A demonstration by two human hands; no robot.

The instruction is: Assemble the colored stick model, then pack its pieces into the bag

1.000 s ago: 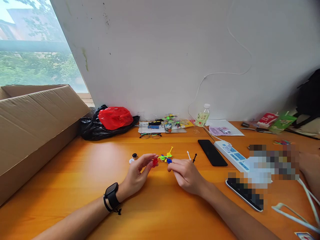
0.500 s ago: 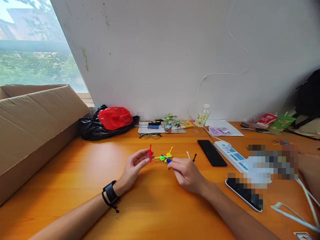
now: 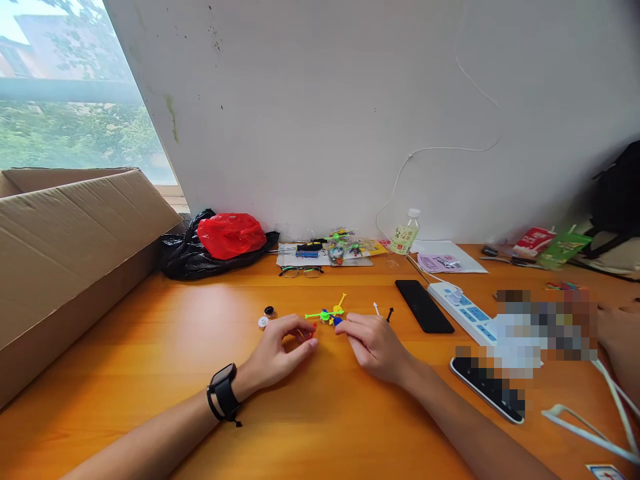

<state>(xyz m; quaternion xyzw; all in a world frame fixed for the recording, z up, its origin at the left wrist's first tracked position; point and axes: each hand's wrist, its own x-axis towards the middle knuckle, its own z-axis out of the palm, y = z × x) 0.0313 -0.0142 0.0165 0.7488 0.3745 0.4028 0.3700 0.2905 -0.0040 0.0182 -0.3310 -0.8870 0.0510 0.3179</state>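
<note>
My left hand [image 3: 280,350], wearing a black wristband, is closed with thumb and fingers around a small red arrow-shaped piece [image 3: 313,329], which is partly hidden. My right hand [image 3: 377,343] pinches a blue plastic piece [image 3: 337,321]. Touching or close to it are a green arrow-tipped piece [image 3: 324,316] and a yellow one [image 3: 339,309]; whether they are joined I cannot tell. Just past the left hand sit a white round piece [image 3: 263,323] and a black round piece [image 3: 270,311]. Beyond the right hand are a white arrow [image 3: 377,309] and a black arrow [image 3: 390,314].
A cardboard box [image 3: 75,253] stands at left. Along the wall lie bags [image 3: 233,235], glasses [image 3: 301,272], small packets and a bottle [image 3: 405,233]. To the right are a black phone [image 3: 424,305], a power strip [image 3: 465,310], cables and another person's hand [image 3: 620,333].
My left hand has come down and slightly right with the red piece, which is now tilted and lower. The white and black round pieces have come into view. My right hand stays nearly still.
</note>
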